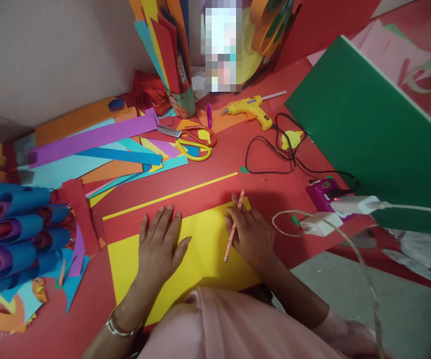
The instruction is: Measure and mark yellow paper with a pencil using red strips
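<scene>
While the left hand (161, 239) lies flat near the lower middle of the frame, its grip open and its fingers spread, the right hand (251, 232) to the right of it has its grip closed around a pink patterned pencil (234, 229). The pencil slants across the fingers, its lower end over a yellow sheet (200, 244); whether its upper end touches anything cannot be told. The sheet lies under both hands in the lower centre, on a red counter (81, 319), and the left fingertips reach past its upper edge. Just above them, apart from the sheet and roughly in line with that edge, runs a thin yellow strip (170, 196). Scissors (178, 133) with one orange and one yellow handle rest open near the upper centre, their blades by the end of a purple strip (96, 137) on a heap of coloured paper. To their right lies a yellow glue gun (251, 107); above them stands a cup (183, 102) full of rolled and folded paper. A green board (368, 124) leans across the upper right, a purple box (322, 193) sits below its left part, and blue paper loops (17, 237) fill the left edge.
</scene>
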### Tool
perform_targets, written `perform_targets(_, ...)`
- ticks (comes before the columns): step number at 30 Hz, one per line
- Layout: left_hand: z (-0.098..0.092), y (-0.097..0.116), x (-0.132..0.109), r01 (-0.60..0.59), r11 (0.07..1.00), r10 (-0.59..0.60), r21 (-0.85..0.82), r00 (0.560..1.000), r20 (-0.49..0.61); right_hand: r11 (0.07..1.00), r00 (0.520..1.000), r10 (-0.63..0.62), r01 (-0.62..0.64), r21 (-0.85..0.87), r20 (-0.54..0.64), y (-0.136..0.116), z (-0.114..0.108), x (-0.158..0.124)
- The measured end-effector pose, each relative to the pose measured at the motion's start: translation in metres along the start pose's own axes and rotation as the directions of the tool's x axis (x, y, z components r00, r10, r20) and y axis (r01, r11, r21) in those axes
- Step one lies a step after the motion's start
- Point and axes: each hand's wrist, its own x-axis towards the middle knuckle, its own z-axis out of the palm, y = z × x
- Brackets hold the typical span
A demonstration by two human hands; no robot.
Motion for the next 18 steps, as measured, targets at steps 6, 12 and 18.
perform_targets(6,-0.004,0.003,0.001,0.020,1.000,-0.020,0.003,0.999,0.024,1.000,1.000,-0.020,0.020,-0.006,-0.011,0.002,-0.001,0.000)
perform_targets(12,-0.006,0.007,-0.002,0.064,0.997,-0.068,0.034,0.992,0.106,0.998,0.998,-0.054,0.053,-0.037,-0.018,0.010,0.003,-0.001)
perform_targets(18,-0.001,0.004,-0.006,0.082,0.996,-0.085,0.030,0.989,0.118,0.997,0.998,-0.060,0.061,0.057,-0.010,0.016,0.011,-0.005)
